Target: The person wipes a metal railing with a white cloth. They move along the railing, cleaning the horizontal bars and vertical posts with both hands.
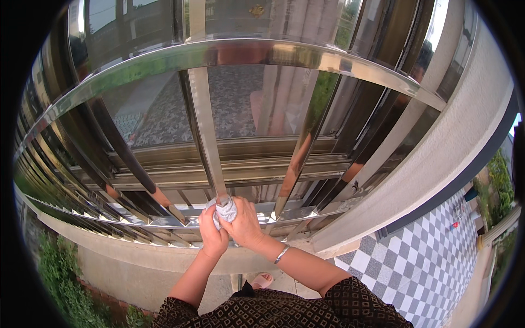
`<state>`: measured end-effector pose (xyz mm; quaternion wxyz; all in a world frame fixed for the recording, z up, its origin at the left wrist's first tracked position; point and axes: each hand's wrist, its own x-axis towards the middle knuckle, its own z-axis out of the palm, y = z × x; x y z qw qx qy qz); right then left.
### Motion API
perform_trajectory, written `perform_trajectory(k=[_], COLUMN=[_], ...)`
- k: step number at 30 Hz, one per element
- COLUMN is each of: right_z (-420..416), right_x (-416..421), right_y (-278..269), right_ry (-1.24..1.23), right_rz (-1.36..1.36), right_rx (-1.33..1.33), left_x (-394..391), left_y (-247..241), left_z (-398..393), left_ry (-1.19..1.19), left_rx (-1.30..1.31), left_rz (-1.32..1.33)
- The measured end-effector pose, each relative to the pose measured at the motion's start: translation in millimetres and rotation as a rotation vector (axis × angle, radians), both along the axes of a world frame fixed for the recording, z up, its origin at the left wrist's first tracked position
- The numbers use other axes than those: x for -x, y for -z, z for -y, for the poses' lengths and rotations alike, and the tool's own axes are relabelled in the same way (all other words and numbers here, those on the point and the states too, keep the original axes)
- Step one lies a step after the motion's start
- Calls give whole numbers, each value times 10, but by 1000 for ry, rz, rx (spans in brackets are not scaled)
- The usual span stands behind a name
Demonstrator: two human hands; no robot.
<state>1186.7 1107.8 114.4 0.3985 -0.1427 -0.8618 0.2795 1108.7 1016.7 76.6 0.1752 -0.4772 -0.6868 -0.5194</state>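
A crumpled whitish cloth [227, 210] is wrapped about the lower end of a shiny metal window bar [207, 123]. My left hand [213, 233] grips the cloth from the left side. From the right, my right hand [245, 223] presses round the same cloth, its wrist bearing a silver bangle. Both hands sit just above the polished lower rail [283, 215] of the window grille. The part of the bar under the cloth is hidden.
A wide upper rail [246, 53] crosses the grille, with window glass [242, 102] behind the bars. To the right stand a white wall edge [443, 160] and a checkered tile floor [410, 254]. Green plants [69, 279] grow at lower left, beside a concrete ledge [123, 262].
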Motion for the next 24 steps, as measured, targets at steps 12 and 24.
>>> perform_trajectory(k=[12,24], right_z=[13,39], right_x=[-36,-70], right_y=[479,433], right_ry=[38,58], right_rz=[90,31], right_rx=[-59,-92], left_x=[71,86], left_y=[538,654], left_z=[-6,-98], left_ry=[-145,-225], left_rx=[-60,-164], left_rz=[-243,-325])
